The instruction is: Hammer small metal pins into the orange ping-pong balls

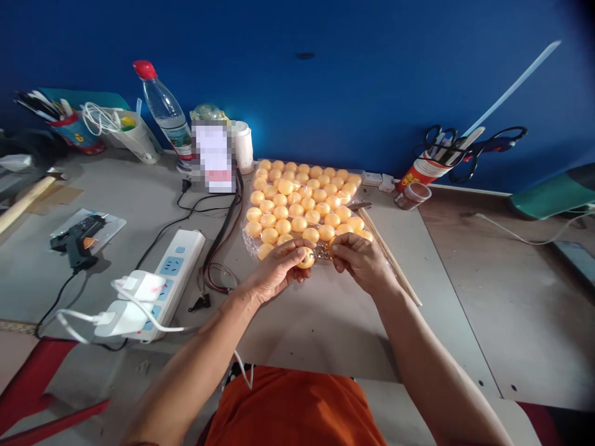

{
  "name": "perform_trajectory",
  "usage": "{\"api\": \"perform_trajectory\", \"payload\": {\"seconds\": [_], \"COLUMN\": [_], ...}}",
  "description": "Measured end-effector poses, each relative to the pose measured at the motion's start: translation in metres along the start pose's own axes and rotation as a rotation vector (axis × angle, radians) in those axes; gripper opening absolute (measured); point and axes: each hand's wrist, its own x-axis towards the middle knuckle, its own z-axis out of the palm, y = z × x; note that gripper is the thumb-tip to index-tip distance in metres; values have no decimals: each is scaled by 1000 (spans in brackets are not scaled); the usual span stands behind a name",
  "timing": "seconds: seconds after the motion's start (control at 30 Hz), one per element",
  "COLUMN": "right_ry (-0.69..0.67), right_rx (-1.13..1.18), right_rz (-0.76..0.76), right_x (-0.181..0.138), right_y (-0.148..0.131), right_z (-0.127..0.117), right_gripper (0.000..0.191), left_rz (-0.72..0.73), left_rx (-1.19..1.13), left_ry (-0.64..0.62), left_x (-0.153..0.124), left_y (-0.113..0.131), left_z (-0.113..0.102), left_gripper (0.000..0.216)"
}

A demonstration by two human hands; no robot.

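A small orange ball with dark spots on its surface is held in the fingers of my left hand. Just to its right, my right hand has thumb and fingertips pinched together; anything between them is too small to make out. Small shiny bits show between the two hands. Right behind my hands lies a clear plastic bag filled with rows of similar orange balls. A thin wooden stick rests on the table beside my right wrist.
At the left are a white power strip with chargers and a black glue gun. Along the blue wall stand a plastic bottle, a white container and a red can with scissors. Loose cables cross the table.
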Motion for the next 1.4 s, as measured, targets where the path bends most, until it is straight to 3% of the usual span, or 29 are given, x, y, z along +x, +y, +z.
{"api": "perform_trajectory", "payload": {"seconds": [0.3,0.4,0.6,0.8,0.9,1.1,1.4], "right_ry": [-61,-85,-91,-26,-57,-178,-173], "right_rx": [245,224,193,258,290,234,58], "right_rz": [128,143,118,88,80,113,-5], "right_x": [-2,-2,-3,-4,-5,-7,-11], "right_y": [-4,-4,-4,-9,-10,-10,-12], "right_z": [0,1,0,3,3,0,6], "right_gripper": [28,23,19,28,30,27,21], "left_rz": [-61,-62,-80,-66,-71,-44,54], "left_rx": [-31,-23,29,20,23,93,235], "left_ry": [-9,-11,-17,8,-19,-22,30], "left_x": [-4,-3,-3,-3,-3,0,4], "left_y": [6,4,2,2,1,-3,-9], "left_z": [5,2,3,7,6,5,7], "left_gripper": [55,54,55,51,49,57,49]}}
